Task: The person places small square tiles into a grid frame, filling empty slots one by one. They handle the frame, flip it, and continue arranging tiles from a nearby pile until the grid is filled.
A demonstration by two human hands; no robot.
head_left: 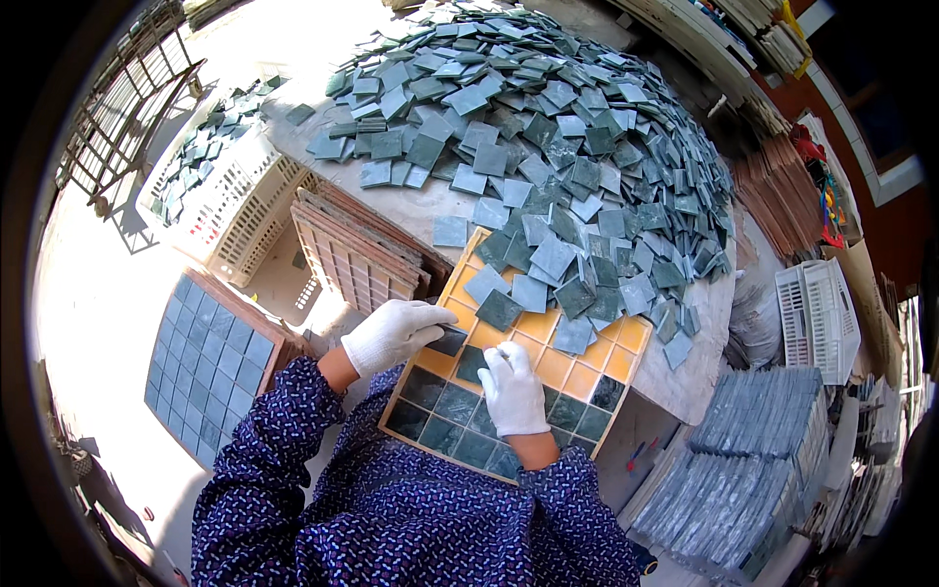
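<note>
A yellow gridded tray (554, 368) with a pale wooden rim leans towards me at the near edge of the table. Dark green square stone tiles (455, 403) fill its near rows, and several loose ones lie across its far part. My left hand (396, 336), in a white glove, is closed on a dark tile (448, 340) over the tray's left side. Gloved in white too, my right hand (514, 391) rests over the middle cells. Its fingers are closed at the edge of a green tile (471, 365); the fingertips are partly hidden.
A big heap of loose tiles (548, 127) covers the table beyond the tray. Gridded boards (347, 249) and a cream plastic crate (249, 210) stand at the left, near a tile-filled board (205, 362). Stacked tile sheets (734, 489) and a white basket (817, 318) are at the right.
</note>
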